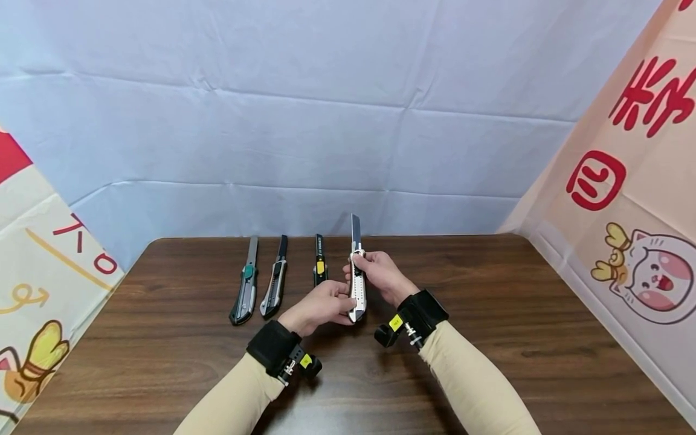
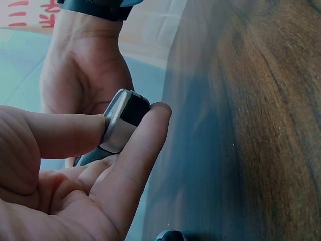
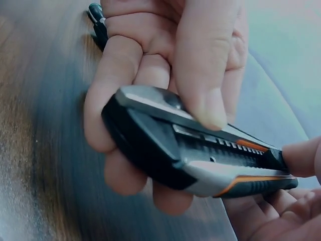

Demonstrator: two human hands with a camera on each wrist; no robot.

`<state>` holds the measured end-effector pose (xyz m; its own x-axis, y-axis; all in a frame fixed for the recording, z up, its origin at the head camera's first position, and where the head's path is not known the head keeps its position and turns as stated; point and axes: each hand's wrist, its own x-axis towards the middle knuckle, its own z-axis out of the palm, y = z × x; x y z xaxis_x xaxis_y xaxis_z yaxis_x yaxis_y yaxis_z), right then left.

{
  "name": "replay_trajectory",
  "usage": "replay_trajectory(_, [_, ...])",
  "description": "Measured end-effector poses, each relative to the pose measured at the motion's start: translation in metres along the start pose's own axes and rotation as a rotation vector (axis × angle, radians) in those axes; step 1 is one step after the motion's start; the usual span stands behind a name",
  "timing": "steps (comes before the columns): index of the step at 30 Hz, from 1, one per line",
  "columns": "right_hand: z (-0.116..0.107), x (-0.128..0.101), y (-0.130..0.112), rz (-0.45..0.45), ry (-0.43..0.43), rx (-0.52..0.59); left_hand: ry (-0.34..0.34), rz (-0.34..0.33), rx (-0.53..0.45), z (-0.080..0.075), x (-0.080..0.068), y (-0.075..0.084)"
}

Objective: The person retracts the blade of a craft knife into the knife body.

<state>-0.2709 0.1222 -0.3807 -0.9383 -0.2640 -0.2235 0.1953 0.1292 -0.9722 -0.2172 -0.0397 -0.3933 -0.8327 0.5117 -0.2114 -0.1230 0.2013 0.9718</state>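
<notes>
Both hands hold one box cutter point(image 1: 357, 296), silver and black with orange trim, raised above the tabletop. Its blade point(image 1: 356, 231) extends from the front, pointing away from me. My left hand point(image 1: 321, 305) pinches the tail end between thumb and fingers. In the left wrist view, the left thumb point(image 2: 70, 134) presses one side of that end. My right hand point(image 1: 385, 275) grips the front part, and the right thumb point(image 3: 303, 156) lies on the black slider. The fingers under the cutter are partly hidden in the head view.
Left of my hands, a box cutter with a green slider point(image 1: 246, 293), a grey one with a black blade point(image 1: 273, 287) and one with a yellow slider point(image 1: 319, 260) lie in a row on the wooden table point(image 1: 462, 368). A pale cloth point(image 1: 304, 121) hangs behind.
</notes>
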Motion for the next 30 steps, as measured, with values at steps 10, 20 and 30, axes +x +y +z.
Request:
replay_trajectory(10, [0.0024,-0.0003,-0.0010,0.006,-0.013,0.013,0.003,-0.003,0.004,-0.0020,0.0015,-0.0030])
replay_trajectory(20, [0.0048,-0.0022,-0.0008,0.002,-0.029,-0.017,0.003,-0.011,0.003,-0.0027,-0.0009,-0.0042])
replay_trajectory(30, [0.0005,-0.0016,-0.0007,-0.015,-0.070,0.007,-0.024,-0.010,-0.023,-0.0058,-0.0010,-0.0049])
